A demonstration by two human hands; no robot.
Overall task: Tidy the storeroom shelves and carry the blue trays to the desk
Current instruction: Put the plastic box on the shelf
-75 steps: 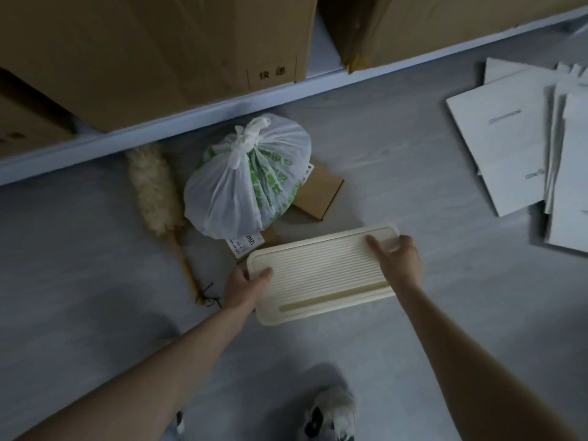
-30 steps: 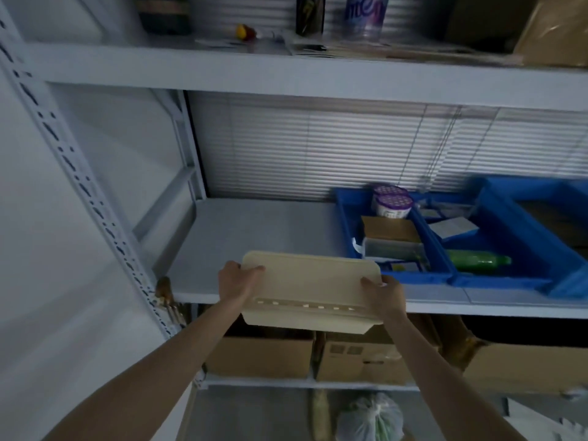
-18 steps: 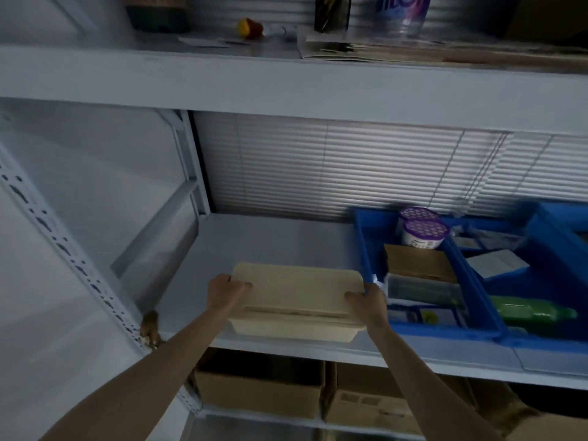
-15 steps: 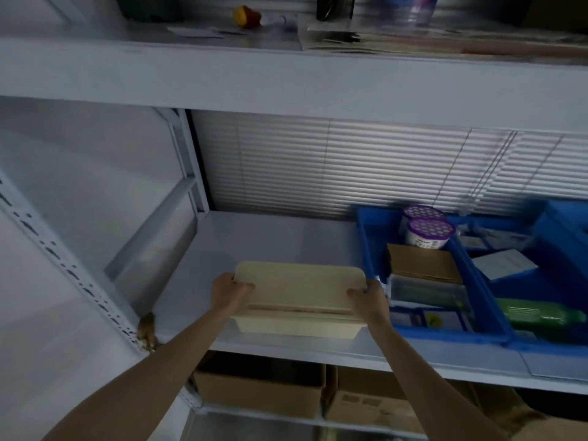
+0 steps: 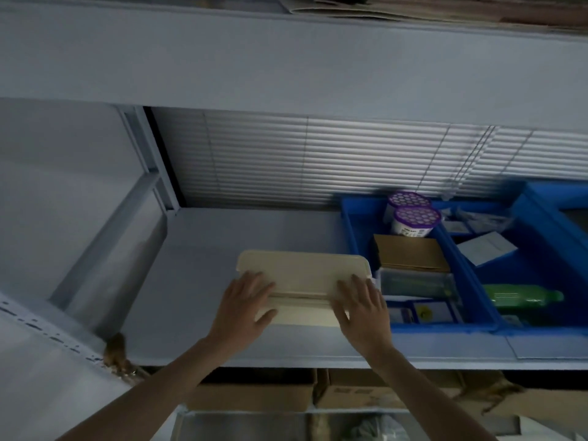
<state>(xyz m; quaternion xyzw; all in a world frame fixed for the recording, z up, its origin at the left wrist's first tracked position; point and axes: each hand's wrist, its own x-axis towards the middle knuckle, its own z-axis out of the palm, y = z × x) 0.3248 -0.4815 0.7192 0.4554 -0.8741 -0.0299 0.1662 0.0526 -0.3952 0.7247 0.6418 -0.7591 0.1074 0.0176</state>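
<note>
Cream rectangular plastic tray (image 5: 302,275) lies flat on the grey metal shelf (image 5: 254,230), just left of the near blue plastic tray (image 5: 445,327). The two look touching or almost touching; I can't tell which. Left hand (image 5: 245,300) and right hand (image 5: 362,310) both rest on top of the cream tray, palms down and fingers straight and spread, gripping nothing.

The near blue tray sits on the same shelf, not yet carried, with another blue tray (image 5: 547,224) right of it.

Risks:
- A push toward the near blue tray likely jams the cream tray against its wall or nudges it along.
- Flat palms give no hold, so drawing back could drag the cream tray over the shelf edge.
- The near blue tray holds loose goods, two purple-lidded white tubs (image 5: 416,218) and a brown cardboard box (image 5: 410,253). A green plastic bottle (image 5: 521,297) lies on its side to its right. A tilted lift probably topples or rolls them.
</note>
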